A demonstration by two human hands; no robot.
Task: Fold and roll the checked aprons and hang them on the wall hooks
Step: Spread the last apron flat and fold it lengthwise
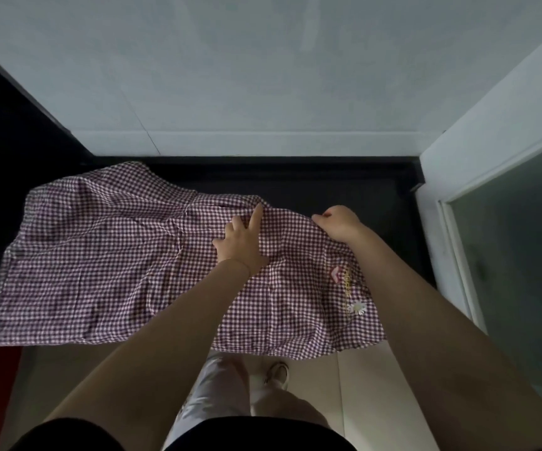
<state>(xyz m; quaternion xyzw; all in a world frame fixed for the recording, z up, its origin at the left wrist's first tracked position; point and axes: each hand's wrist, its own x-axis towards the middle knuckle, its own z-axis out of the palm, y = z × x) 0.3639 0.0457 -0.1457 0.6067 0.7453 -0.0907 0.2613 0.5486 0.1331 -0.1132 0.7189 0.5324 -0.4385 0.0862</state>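
Head view looks straight down on a checked apron (107,255) spread across a dark surface (344,190), its near edge hanging a little over the front. The cloth lies wide and mostly flat, probably laid out so it can be folded before rolling; the printed logo and daisy sit near the right end.

The left hand (242,244) rests on the middle of the apron with fingers (256,214) straight and spread, the forefinger reaching toward the far edge. It looks like it is pinning the cloth so it does not slide. It holds nothing.

The right hand (339,222) is at the far right corner of the apron, knuckles up and fingers curled under, apparently pinching the cloth edge there; the fingertips themselves are hidden. That grip would suit lifting the corner over for a first fold.

No wall hooks show here.
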